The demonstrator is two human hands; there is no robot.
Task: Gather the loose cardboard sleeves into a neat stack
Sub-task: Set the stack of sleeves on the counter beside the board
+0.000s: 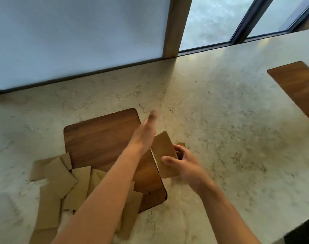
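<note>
pale marbled stone desk [220,120], dark wood inlay board [104,136], loose brown cardboard sleeves [62,180] scattered lower left. right hand [183,166] grip pinches upright sleeve stack [165,154]; left hand [145,136] flat, fingers straight, against it. tap edges square before grabbing more.

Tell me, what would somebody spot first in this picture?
Probably the two hands in the middle: the right hand grips a small bunch of cardboard sleeves, and the left hand lies flat against it. Next, the loose sleeves scattered at lower left, overlapping a wooden board.
</note>
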